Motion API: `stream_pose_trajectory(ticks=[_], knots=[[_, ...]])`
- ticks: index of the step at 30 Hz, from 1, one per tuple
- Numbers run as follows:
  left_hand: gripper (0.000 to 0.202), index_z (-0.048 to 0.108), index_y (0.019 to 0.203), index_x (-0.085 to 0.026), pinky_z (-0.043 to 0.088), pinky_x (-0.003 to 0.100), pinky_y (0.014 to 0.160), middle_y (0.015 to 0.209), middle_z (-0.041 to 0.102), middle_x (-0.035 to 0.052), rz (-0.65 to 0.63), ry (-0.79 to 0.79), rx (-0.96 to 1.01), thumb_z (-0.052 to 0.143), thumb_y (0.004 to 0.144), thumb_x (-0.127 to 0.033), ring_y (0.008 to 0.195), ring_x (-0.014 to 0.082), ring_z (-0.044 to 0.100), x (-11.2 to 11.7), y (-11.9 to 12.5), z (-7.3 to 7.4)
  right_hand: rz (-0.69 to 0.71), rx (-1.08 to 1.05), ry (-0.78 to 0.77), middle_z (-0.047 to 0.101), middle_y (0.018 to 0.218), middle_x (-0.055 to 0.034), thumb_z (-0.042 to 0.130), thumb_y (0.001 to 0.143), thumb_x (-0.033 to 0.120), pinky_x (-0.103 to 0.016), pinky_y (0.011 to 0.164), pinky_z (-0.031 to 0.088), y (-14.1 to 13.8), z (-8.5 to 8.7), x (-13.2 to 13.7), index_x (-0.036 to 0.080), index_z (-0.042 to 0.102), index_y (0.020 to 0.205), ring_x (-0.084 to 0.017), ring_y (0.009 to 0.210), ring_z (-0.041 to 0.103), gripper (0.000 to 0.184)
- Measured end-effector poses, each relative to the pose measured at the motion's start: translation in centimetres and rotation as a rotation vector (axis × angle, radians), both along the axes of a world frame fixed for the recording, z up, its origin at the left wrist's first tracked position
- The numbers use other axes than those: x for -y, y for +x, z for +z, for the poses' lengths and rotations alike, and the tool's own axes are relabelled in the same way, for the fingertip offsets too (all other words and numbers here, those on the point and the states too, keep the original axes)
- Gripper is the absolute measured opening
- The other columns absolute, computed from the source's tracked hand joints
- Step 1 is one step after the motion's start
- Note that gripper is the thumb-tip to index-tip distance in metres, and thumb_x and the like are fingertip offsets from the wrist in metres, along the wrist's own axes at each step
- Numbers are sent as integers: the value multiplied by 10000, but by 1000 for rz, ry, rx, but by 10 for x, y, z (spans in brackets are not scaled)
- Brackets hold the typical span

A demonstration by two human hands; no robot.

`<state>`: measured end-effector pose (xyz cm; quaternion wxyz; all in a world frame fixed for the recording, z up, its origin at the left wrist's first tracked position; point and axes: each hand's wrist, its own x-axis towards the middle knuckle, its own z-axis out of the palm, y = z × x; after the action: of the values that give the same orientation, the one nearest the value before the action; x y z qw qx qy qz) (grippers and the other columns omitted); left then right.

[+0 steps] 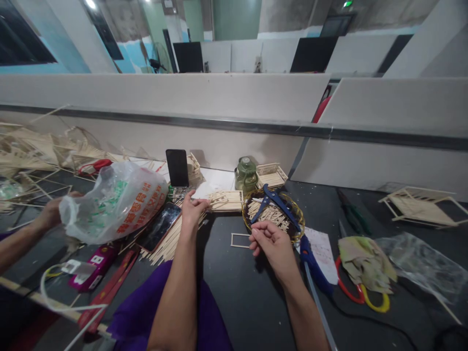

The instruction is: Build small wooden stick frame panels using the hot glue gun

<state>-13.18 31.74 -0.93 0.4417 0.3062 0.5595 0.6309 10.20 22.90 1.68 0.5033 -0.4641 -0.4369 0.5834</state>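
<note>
My left hand (pixel 192 210) is closed, thumb and fingertips at the left end of a small ladder-like wooden stick frame (pixel 219 199), which overlaps a stack of similar stick pieces (pixel 234 204). My right hand (pixel 271 243) is pinched closed beside the right end of a small rectangular stick frame (pixel 240 234) lying on the dark table. Whatever is between its fingertips is too small to make out. Just beyond that hand, a yellow-rimmed basket (pixel 299 214) holds many short sticks (pixel 268 214), with a blue-handled cutter (pixel 281 207) resting across it.
A blue glue gun (pixel 315 268), scissors (pixel 376 303), cloth (pixel 365 263) and pliers (pixel 354 212) lie right. Leftward are a phone (pixel 160 228), long sticks (pixel 166 249) and a plastic bag (pixel 120 209), with another person's hand (pixel 54 210) beside it. A green jar (pixel 246 174) stands behind.
</note>
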Motion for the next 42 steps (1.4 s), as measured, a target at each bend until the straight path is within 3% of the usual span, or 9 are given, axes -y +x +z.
stream_pose_trajectory(ticks=[9,21,30,34,42], knots=[[872,434,1234,-117,486,254,596,654,678,-19,-7,4,1,858,479,-227,577,140,633,0,1,-3,14,12,-3,658,677,-1,739,762,479,-205,425,497,0,-1,0,172,630,896,-119,523,620,352],[880,429,1266,-102,477,243,576,650,681,-13,-30,9,-78,840,502,-253,556,142,624,-7,2,-18,52,33,-3,651,684,-1,723,772,487,-204,429,497,-1,-2,0,172,634,905,-117,538,612,354],[679,477,1312,-122,477,263,672,766,686,1,-4,3,-587,709,688,-252,644,141,626,-11,-4,-33,88,63,-7,644,701,-2,703,794,483,-199,441,492,0,1,3,176,629,914,-113,550,620,338],[628,490,1309,-113,468,261,692,773,663,-1,41,5,-676,676,721,-234,653,133,609,-11,-2,-30,111,84,4,641,703,0,691,803,481,-199,443,485,1,4,4,176,627,909,-110,548,618,330],[521,534,1233,-134,453,240,682,745,616,-29,279,219,-510,662,740,-245,628,101,545,-10,0,-11,273,126,-74,621,685,11,642,819,495,-189,422,450,-2,-7,21,168,602,889,-99,515,599,337]])
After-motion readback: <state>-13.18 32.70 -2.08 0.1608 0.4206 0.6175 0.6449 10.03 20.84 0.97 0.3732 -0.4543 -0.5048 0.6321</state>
